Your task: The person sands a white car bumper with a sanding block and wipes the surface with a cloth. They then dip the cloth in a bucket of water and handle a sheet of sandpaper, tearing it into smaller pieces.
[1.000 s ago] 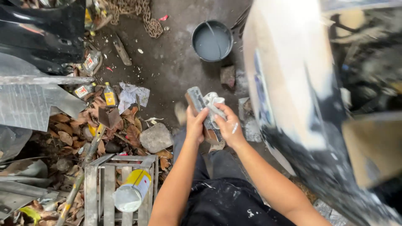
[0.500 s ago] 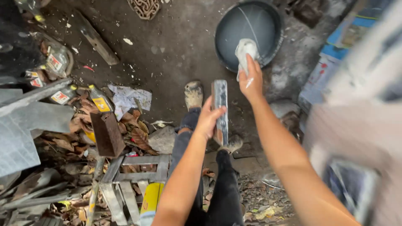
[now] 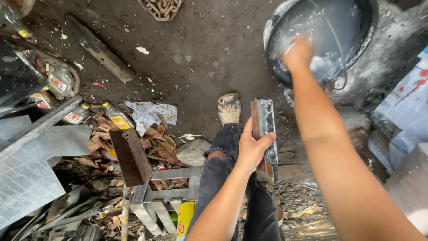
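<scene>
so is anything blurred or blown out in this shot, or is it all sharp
Head view: the right hand dipping into the dark bucket is motion-blurred, as is the bucket's inside; the left hand and its grey sanding block are sharp; the pale surface at the lower right edge is soft and bright; the ground litter sits in even shade.

Left hand (image 3: pixel 252 149) is gripping a flat wooden block (image 3: pixel 264 134), its face showing dull grey, gritty, smeared with paste; edge looking like raw brown wood. Right hand (image 3: pixel 298 54) is reaching into a dark basin (image 3: pixel 285 27), glossy and wet, streaked with whitish residue. Ground (image 3: pixel 200 58) is looking matt, rough, packed dirt or stained concrete. Rusty metal chain (image 3: pixel 161 8) is lying at the top edge. Crumpled paper (image 3: pixel 149 112) and dry brown leaves (image 3: pixel 156 143) are lying near a grey weathered wooden crate (image 3: pixel 169 196). Jeans (image 3: pixel 223 151) are showing dark, worn denim; shoe (image 3: pixel 229 107) is caked with pale dust.
</scene>
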